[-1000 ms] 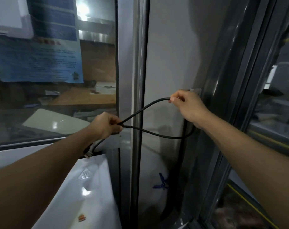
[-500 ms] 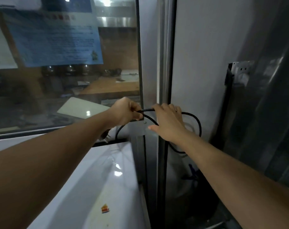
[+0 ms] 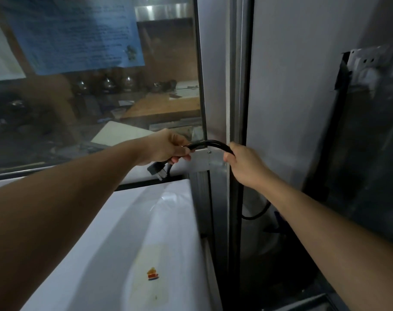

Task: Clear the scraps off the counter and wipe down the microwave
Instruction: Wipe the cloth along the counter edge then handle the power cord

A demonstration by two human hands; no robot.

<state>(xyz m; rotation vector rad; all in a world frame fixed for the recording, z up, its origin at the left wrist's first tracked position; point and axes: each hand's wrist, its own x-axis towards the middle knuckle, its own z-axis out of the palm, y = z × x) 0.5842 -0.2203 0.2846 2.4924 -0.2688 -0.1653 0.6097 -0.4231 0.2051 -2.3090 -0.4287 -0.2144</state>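
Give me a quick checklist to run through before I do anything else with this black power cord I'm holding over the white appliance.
1. Plug out of any socket: ok, it hangs free below the left hand.
2. Left hand grip on the cord: ok, fingers curled round it.
3. Right hand grip: ok, it holds the cord by the metal post.
4. Cord free of snags: cannot tell, it drops out of sight behind the right arm.
5. White appliance top ready for wiping: not ok, a stained patch with a small sticker shows.
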